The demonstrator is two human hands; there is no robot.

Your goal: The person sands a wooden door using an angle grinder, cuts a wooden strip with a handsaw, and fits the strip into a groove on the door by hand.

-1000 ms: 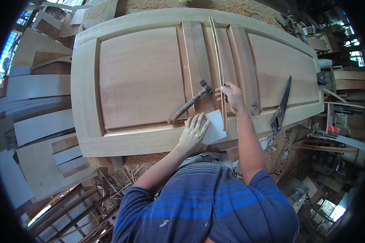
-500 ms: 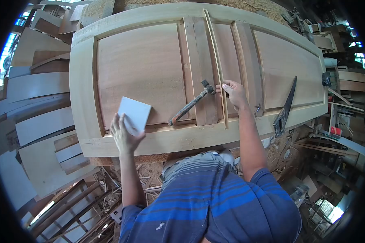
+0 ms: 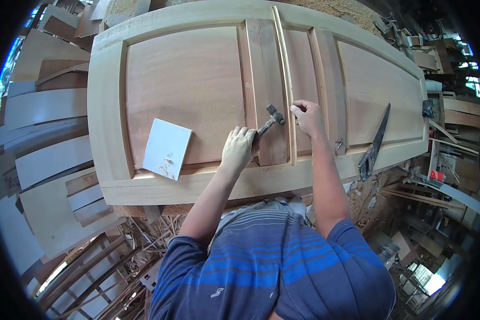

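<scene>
My left hand (image 3: 238,148) is closed around the handle of a worn hammer (image 3: 273,118), which lies over the door's wide crosspiece. Beside a long, thin wooden strip (image 3: 284,61), my right hand (image 3: 308,116) has thumb and forefinger pinched together at the strip's right edge. What sits between those fingertips is too small to make out. The strip runs across the panelled wooden door (image 3: 109,112) from its far rail to its near rail. On the left panel rests a white square board (image 3: 168,144) with small bits on its near part.
A handsaw (image 3: 376,141) lies over the door's near rail at the right. Stacked boards (image 3: 48,114) crowd the left side, and scrap wood (image 3: 448,186) the right. Sawdust (image 3: 341,8) covers the surface beyond the door.
My left hand has left the white board and moved right onto the hammer handle. The board has shifted slightly. My right fingers no longer reach across the strip.
</scene>
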